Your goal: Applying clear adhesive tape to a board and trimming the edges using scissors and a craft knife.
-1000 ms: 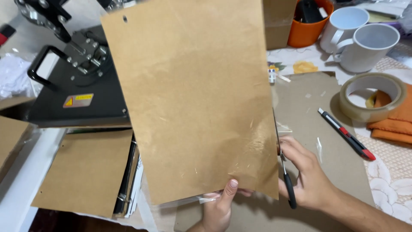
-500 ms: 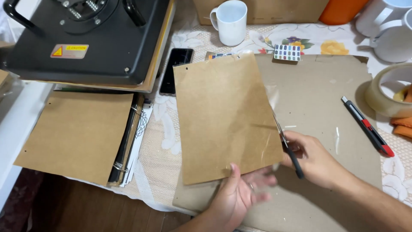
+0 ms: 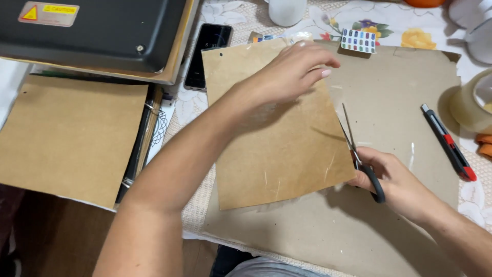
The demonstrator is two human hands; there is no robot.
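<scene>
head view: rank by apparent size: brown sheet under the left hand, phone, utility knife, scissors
1. Brown sheet, largest by far.
2. Phone.
3. Utility knife and scissors: similar length; the right hand hides the scissor handles, so unranked.

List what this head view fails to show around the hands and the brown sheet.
- Brown sheet: its top edge lies under the left hand.
- Scissors: handles wrapped by the right hand.
- Tape roll: cut off by the right frame edge.
- Mug: cut off at the top.

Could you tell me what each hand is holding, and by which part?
Right hand grips scissors by the black handles; left hand presses the brown sheet's top.
</scene>
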